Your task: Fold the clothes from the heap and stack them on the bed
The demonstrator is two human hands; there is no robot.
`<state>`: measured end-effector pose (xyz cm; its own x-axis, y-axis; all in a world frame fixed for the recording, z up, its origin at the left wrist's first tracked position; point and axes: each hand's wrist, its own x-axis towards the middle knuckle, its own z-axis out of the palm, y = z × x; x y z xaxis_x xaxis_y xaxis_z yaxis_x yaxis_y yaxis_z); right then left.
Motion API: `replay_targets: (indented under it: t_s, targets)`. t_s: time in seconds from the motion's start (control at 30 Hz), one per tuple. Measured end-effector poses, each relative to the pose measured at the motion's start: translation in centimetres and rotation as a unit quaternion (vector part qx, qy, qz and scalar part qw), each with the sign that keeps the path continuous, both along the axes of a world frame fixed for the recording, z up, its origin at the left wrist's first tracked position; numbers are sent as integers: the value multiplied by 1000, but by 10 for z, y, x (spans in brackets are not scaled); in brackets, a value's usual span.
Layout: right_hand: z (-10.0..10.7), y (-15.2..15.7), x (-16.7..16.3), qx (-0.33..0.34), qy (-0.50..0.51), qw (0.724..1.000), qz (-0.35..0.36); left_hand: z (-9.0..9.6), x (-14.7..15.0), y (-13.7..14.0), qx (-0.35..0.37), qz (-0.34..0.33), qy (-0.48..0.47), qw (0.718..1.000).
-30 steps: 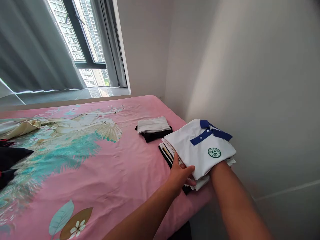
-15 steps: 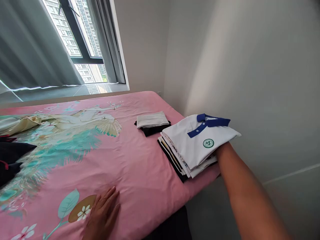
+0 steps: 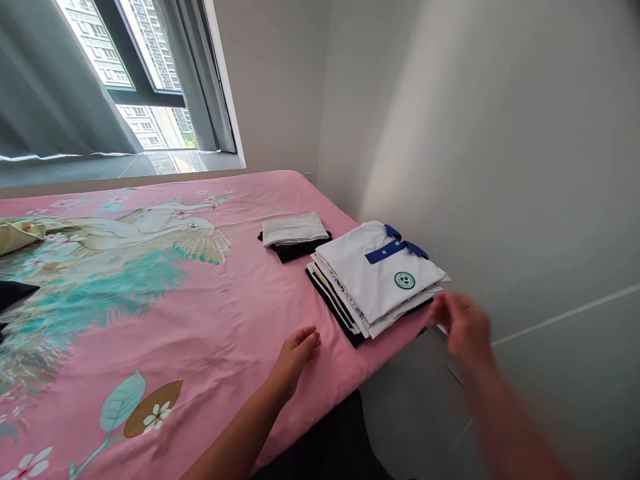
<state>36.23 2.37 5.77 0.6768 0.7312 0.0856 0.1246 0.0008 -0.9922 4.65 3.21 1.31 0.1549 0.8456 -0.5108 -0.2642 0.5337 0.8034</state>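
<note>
A neat stack of folded clothes sits at the bed's right edge. On top lies a white polo shirt [image 3: 367, 267] with a navy collar and a round green badge. Just off the stack's right corner is my right hand [image 3: 465, 327], smeared by motion; its fingers are bent, and whether they pinch anything does not show. My left hand [image 3: 297, 357] hovers over the bed in front of the stack, empty, with loosely curved fingers. Behind the stack, a light grey folded cloth [image 3: 295, 229] rests on a black folded cloth [image 3: 295, 251].
A pink floral sheet [image 3: 225, 320] covers the bed, whose right edge drops to a grey floor [image 3: 415, 413]. Close by on the right rises a pale wall [image 3: 525, 167]. Dark fabric [image 3: 15, 293] and cream fabric [image 3: 20, 237] lie at the far left.
My right hand has come out from under the polo's right side and drawn away. The shirt's collar has tilted. My left hand has lifted off the sheet and moved right, toward the stack.
</note>
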Motion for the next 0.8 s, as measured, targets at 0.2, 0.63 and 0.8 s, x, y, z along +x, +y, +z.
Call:
replay_targets:
  t_s: [0.2, 0.63, 0.8]
  targets:
    - [-80, -53, -113, -228, 242, 916, 226, -14, 50, 72, -72, 8, -40, 997]
    - [-98, -19, -143, -201, 298, 921, 151, -28, 59, 120, -72, -23, 65, 995]
    - [-98, -24, -159, -198, 259, 938, 116, -27, 54, 116, -77, -47, 45, 995]
